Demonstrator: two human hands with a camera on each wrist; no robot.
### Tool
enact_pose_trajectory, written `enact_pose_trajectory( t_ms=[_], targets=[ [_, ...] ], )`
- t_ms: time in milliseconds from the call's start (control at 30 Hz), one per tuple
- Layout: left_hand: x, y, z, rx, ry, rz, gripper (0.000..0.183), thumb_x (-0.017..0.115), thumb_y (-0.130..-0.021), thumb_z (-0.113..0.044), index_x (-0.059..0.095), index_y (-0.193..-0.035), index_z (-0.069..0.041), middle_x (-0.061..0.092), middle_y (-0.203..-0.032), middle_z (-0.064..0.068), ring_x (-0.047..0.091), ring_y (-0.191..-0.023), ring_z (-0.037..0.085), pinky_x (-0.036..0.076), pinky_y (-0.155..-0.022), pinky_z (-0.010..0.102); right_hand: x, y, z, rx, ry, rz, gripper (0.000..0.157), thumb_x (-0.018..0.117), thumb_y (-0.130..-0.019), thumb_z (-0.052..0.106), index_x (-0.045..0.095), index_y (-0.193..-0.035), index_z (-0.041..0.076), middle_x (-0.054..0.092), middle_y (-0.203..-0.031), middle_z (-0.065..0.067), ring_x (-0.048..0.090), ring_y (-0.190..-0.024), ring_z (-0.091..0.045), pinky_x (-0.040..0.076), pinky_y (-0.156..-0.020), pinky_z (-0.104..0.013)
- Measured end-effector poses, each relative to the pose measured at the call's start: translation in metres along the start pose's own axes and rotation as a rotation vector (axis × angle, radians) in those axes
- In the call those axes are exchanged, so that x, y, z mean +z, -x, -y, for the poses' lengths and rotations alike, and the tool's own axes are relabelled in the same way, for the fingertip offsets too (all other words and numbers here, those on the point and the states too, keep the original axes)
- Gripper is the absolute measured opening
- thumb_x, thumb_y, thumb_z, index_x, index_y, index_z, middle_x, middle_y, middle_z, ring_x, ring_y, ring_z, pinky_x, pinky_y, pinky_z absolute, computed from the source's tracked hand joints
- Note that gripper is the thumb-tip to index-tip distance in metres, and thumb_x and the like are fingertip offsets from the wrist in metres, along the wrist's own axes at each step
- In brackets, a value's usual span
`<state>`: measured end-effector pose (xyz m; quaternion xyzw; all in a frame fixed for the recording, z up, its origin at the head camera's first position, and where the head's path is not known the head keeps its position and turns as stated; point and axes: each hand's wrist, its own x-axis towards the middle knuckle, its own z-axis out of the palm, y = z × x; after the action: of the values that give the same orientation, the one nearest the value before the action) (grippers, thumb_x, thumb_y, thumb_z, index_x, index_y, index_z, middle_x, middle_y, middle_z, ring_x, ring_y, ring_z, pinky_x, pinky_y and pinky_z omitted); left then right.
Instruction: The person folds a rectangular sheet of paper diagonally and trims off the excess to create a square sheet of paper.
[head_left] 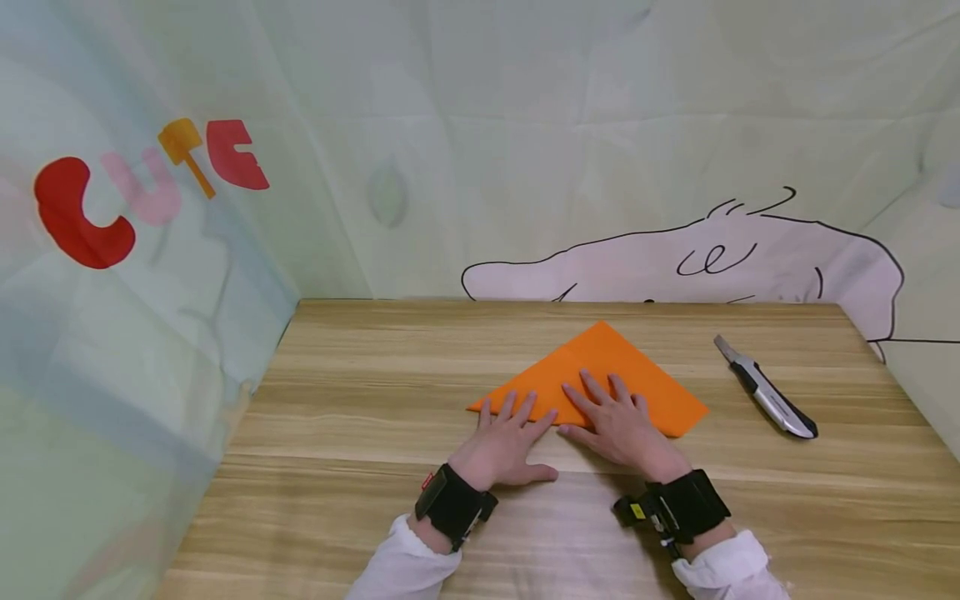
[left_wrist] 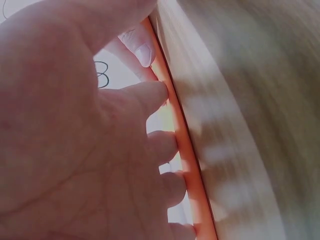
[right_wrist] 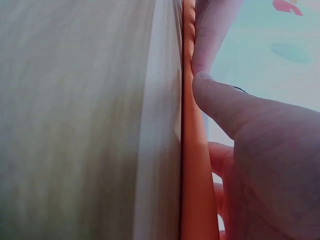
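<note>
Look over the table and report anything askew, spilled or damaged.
The orange sheet under the left hand and right hand looks askew: its left end tapers to a point, while its right end is blunt, so the fold may be uneven. No spill or damage shows; the cutter lies apart to the right.

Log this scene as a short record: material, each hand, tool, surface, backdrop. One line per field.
material: orange paper, roughly triangular, lying flat, one tip pointing away from the person
left hand: fingers spread, fingertips on the paper near its close edge
right hand: fingers spread over the paper, thumb at the close edge
tool: utility knife, lying to the right of the paper, touched by neither hand
surface: wood-grain table
backdrop: pale sheet with printed CUTE letters
</note>
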<state>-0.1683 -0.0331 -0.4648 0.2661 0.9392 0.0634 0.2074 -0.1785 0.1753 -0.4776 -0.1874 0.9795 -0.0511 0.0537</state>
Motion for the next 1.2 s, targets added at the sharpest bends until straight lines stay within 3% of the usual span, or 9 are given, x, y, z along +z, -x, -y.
enact_pose_trajectory(
  t_ms=[267, 733, 1000, 1200],
  targets=[
    [0.001, 0.0, 0.0, -0.021, -0.03, -0.023, 0.081, 0.054, -0.092, -0.067, 0.022, -0.159, -0.035, 0.013, -0.17, 0.005, 0.009, -0.157, 0.034, 0.013, -0.122, 0.065, -0.002, -0.001, -0.007, -0.002, -0.032, -0.019, 0.065, 0.058, -0.096, 0.052, 0.047, -0.15, 0.016, 0.04, -0.157, -0.022, 0.035, -0.142, -0.053, 0.038, -0.101, -0.073],
    [0.002, -0.001, 0.0, -0.066, -0.022, -0.027, 0.082, 0.053, -0.09, -0.069, 0.022, -0.159, -0.037, 0.012, -0.17, 0.008, 0.012, -0.156, 0.04, 0.014, -0.118, 0.072, -0.001, 0.0, -0.009, -0.028, 0.097, -0.068, 0.063, 0.058, -0.095, 0.052, 0.05, -0.148, 0.018, 0.045, -0.155, -0.018, 0.046, -0.132, -0.046, 0.047, -0.088, -0.06],
    [0.003, 0.0, 0.001, -0.074, -0.015, -0.022, 0.081, 0.052, -0.091, -0.069, 0.022, -0.159, -0.038, 0.011, -0.17, 0.008, 0.012, -0.156, 0.041, 0.013, -0.118, 0.073, -0.004, 0.0, -0.006, -0.032, 0.082, -0.061, 0.062, 0.06, -0.096, 0.049, 0.05, -0.148, 0.016, 0.043, -0.156, -0.019, 0.038, -0.141, -0.048, 0.04, -0.099, -0.067],
    [0.003, -0.001, 0.001, -0.072, 0.004, -0.033, 0.079, 0.052, -0.091, -0.069, 0.023, -0.158, -0.038, 0.012, -0.17, 0.008, 0.013, -0.155, 0.041, 0.014, -0.117, 0.073, -0.023, 0.009, 0.009, -0.126, 0.027, -0.081, 0.045, 0.064, -0.096, 0.034, 0.061, -0.138, 0.018, 0.05, -0.152, -0.014, 0.034, -0.146, -0.047, 0.032, -0.111, -0.068]
  ],
)
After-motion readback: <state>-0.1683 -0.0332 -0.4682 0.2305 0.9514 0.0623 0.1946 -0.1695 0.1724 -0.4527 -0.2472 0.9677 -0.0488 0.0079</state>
